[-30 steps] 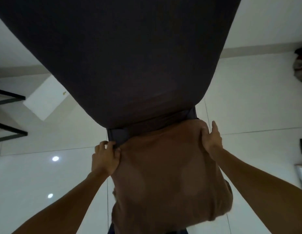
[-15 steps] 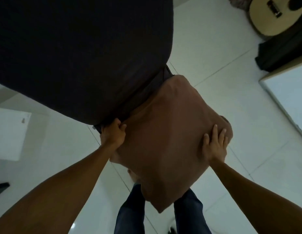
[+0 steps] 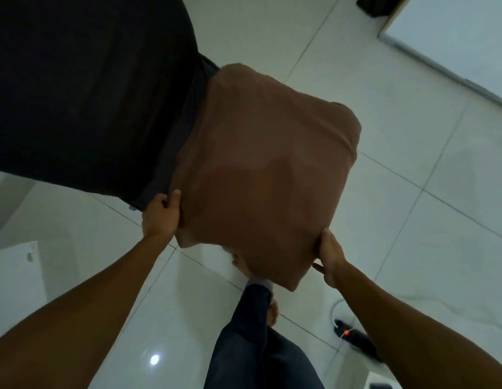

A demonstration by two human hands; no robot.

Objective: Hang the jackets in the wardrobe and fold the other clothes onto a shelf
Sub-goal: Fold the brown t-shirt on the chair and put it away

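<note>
A folded brown garment (image 3: 266,169) lies on top of a folded dark one (image 3: 188,127), both carried in mid-air above the floor. My left hand (image 3: 161,214) grips the stack's left edge, thumb on the brown cloth and fingers curled under. At the stack's lower right corner my right hand (image 3: 330,254) holds the brown garment, with its fingers hidden beneath the cloth. A large dark cloth (image 3: 84,88) fills the upper left of the view; where it hangs from is hidden.
Glossy white floor tiles (image 3: 412,206) spread below. My legs in dark trousers (image 3: 252,341) and a bare foot show under the stack. A white panel (image 3: 452,32) lies at the upper right, a white board (image 3: 17,279) at the left, and a black device with a red light (image 3: 353,336) and white cable at the lower right.
The view has swung to the right and down over the floor. My right hand slid from the stack's top right corner to its lower right corner. My left hand kept its grip.
</note>
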